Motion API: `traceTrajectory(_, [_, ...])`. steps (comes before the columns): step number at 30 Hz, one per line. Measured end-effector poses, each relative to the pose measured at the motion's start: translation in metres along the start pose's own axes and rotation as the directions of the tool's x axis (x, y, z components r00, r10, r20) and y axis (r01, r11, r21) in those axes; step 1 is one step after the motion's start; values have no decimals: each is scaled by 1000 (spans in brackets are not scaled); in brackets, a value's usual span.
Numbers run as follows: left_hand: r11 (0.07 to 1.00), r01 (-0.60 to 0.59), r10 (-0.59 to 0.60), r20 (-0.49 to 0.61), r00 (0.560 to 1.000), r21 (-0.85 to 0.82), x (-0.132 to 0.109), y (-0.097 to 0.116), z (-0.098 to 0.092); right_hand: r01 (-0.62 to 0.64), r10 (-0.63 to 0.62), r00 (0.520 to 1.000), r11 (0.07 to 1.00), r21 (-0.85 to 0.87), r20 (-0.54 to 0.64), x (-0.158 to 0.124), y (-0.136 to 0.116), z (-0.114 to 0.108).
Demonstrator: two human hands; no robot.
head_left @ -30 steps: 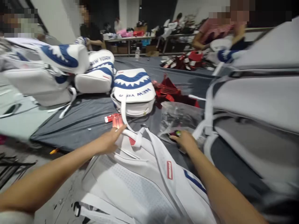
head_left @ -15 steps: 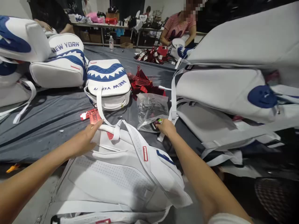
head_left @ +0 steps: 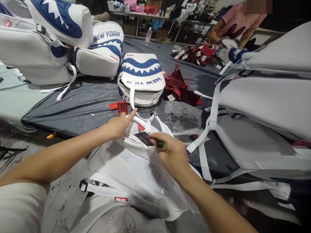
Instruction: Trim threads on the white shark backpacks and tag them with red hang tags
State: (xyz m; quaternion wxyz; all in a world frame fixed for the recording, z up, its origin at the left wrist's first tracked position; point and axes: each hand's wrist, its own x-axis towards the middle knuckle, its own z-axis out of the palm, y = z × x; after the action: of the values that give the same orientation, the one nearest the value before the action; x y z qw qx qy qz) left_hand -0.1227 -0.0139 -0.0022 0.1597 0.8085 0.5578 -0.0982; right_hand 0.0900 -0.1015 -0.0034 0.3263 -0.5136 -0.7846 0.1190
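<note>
A white backpack [head_left: 136, 161] lies at the near table edge with its dotted back panel and straps facing up. My right hand [head_left: 171, 152] is closed round a dark tool with a green part [head_left: 160, 144]; a flat dark piece [head_left: 145, 138] extends from it over the top of the bag. My left hand [head_left: 119, 125] rests at the bag's top edge, fingers apart, beside red tags [head_left: 122, 109]. Just beyond the bag, a clear plastic bag [head_left: 183, 116] lies on the dark cloth.
A white-and-blue backpack [head_left: 142, 76] lies ahead, with a red tag pile [head_left: 178, 85] beside it. White bags are stacked left [head_left: 29, 48] and right [head_left: 262, 97]. A bottle [head_left: 148, 35] stands farther back. A person in a striped top [head_left: 233, 22] handles a bag.
My right hand has moved left from the plastic bag to over the backpack's top, with the dark tool in it. The view has turned left. My left hand stays at the bag's top edge.
</note>
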Motion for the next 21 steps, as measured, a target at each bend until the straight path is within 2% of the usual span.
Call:
traceTrajectory(3, [961,-94,58,-143,988,-261,-9,-15,14,-44,63,986,992,-122,156,15,-4,24])
traceTrajectory(4, [917,-145,69,-210,975,-371,-15,-23,22,-79,120,964,981,-177,236,20,-5,28])
traceTrajectory(6, [823,-220,69,-291,954,-524,-31,-37,42,-124,229,890,953,-275,394,28,-7,33])
traceTrajectory(9, [810,-198,24,-307,951,-551,-54,-50,73,-65,282,780,924,-376,558,36,-13,41])
traceTrajectory(13, [838,-176,-33,-371,928,-516,-62,-50,94,129,207,706,903,-410,677,38,-20,53])
traceTrajectory(14, [836,-175,-38,-372,927,-521,-61,-49,96,173,184,707,891,-420,683,38,-21,54])
traceTrajectory(16, [832,-172,-41,-368,929,-527,-57,-50,96,208,168,739,864,-458,652,39,-24,56])
traceTrajectory(18, [830,-193,-25,-380,925,-523,-55,-53,96,157,182,785,866,-474,592,41,-27,60])
traceTrajectory(21, [835,-226,6,-402,916,-501,-58,-56,97,76,121,813,948,-311,569,49,-36,73])
